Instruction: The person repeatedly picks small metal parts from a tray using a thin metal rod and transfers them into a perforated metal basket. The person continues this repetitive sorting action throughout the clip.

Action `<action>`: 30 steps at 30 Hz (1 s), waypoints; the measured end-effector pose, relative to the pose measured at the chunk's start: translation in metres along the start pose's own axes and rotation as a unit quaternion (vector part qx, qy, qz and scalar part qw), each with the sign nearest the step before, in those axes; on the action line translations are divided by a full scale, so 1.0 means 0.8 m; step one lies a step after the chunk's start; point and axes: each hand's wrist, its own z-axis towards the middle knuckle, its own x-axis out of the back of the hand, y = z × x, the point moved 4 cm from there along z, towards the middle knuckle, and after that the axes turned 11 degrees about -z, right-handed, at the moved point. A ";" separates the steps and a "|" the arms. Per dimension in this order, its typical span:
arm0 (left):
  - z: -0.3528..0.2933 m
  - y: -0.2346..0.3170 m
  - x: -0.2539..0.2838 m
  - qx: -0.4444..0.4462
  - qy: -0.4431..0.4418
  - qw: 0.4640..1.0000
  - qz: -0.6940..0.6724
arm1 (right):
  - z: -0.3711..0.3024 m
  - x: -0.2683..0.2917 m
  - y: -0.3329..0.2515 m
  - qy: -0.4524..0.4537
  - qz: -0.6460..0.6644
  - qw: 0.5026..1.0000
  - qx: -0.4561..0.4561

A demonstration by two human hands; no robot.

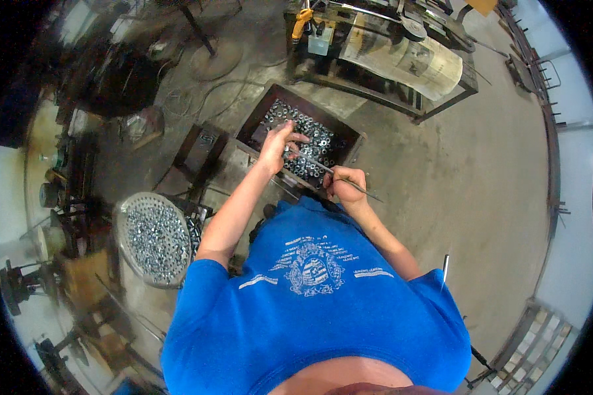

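Note:
My right hand (pixel 346 184) is closed round a thin metal rod (pixel 319 165), whose near end sticks out past the fist to the right. The rod slants up and left to my left hand (pixel 282 146), which is over the nuts. The left hand's fingers are curled near the rod's far end; a small shiny thing shows among them, too small to name. Below both hands stands a dark brown metal box (pixel 346 137) with many loose metal nuts (pixel 317 137) spread over its bottom. The left hand and forearm hide some of the nuts.
On the left is a pale perforated basket (pixel 124 250) heaped with small metal pieces (pixel 155 240). A narrow dark tray (pixel 194 158) lies between basket and box. Beyond the box, a metal workbench (pixel 468 82) carries a paper sheet (pixel 435 66) and a yellow air gun (pixel 302 24). A round stand base (pixel 216 60) is at the back.

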 end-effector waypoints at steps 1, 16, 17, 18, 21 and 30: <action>0.002 -0.005 0.006 0.006 0.004 1.000 0.016 | 0.001 0.000 0.000 -0.008 -0.010 1.000 0.010; -0.007 -0.015 0.006 0.061 0.023 0.998 0.006 | 0.007 0.001 -0.012 -0.064 0.021 0.996 -0.055; -0.008 -0.016 0.003 0.063 0.033 0.997 0.010 | 0.007 0.000 -0.009 -0.055 0.014 0.997 -0.060; -0.009 -0.017 0.001 0.065 0.025 0.998 0.008 | 0.006 -0.002 -0.003 -0.047 0.007 0.997 -0.066; -0.010 -0.022 0.002 0.059 -0.023 0.998 -0.003 | 0.005 -0.001 0.004 -0.021 -0.037 0.999 -0.025; -0.017 -0.010 -0.005 0.003 -0.043 0.996 -0.083 | 0.006 0.004 0.027 0.121 0.375 0.906 -0.153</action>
